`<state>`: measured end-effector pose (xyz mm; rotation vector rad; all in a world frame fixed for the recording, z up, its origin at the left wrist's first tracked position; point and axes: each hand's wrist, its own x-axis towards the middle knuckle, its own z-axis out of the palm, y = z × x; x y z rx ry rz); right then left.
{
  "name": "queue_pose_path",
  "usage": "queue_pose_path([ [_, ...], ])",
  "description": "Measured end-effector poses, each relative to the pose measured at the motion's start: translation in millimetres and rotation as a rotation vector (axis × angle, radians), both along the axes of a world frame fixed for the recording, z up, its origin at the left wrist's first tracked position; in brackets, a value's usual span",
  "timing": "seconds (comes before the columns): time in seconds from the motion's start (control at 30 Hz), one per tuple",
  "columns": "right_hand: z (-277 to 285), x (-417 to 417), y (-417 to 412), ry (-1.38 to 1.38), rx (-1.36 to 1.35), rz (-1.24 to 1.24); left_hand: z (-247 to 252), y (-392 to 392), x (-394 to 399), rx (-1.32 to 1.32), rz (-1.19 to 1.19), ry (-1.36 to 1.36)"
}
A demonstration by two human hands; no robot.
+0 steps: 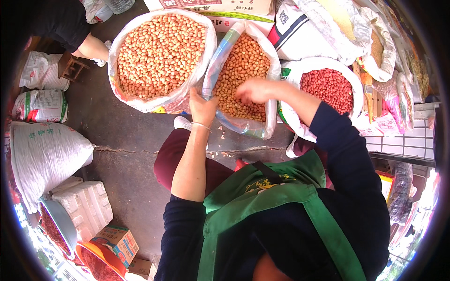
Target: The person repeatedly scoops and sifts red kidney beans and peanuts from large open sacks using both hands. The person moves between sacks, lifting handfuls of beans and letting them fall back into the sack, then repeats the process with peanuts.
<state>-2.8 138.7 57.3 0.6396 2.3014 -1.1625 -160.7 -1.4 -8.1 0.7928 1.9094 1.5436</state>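
Observation:
A woven sack with a rolled rim (228, 38), full of brown round peanuts (246, 52), stands in front of me. My left hand (204, 107) grips that rim on its left side, thumb up. Over the peanuts in the same sack is my right hand (255, 91), blurred, its fingertips down at their surface; whether any are held is hidden. To the left stands a wider sack (211, 38) heaped with paler peanuts (161, 52). Red-skinned peanuts (327, 87) fill a white sack (358, 95) under my right forearm.
Another person's leg (89, 47) is at upper left, near a small wooden stool (72, 68). Full white sacks (49, 154) and a foam box (84, 203) line the left side. Cardboard boxes (211, 5) stand behind the peanut sacks. A wooden-handled brush (367, 91) is at right.

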Motion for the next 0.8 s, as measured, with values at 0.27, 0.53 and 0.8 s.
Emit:
queue_pose_path([
  [0.27, -40, -21, -33, -0.014, 0.037, 0.142, 14, -3, 4, 0.025, 0.015, -0.114],
  [0.53, -20, -22, 54, 0.281, 0.277, -0.176, 16, -2, 2, -0.044, 0.003, -0.072],
  [0.8, 26, 13, 52, 0.271, 0.490, -0.257, 25, -3, 4, -0.005, -0.034, -0.053],
])
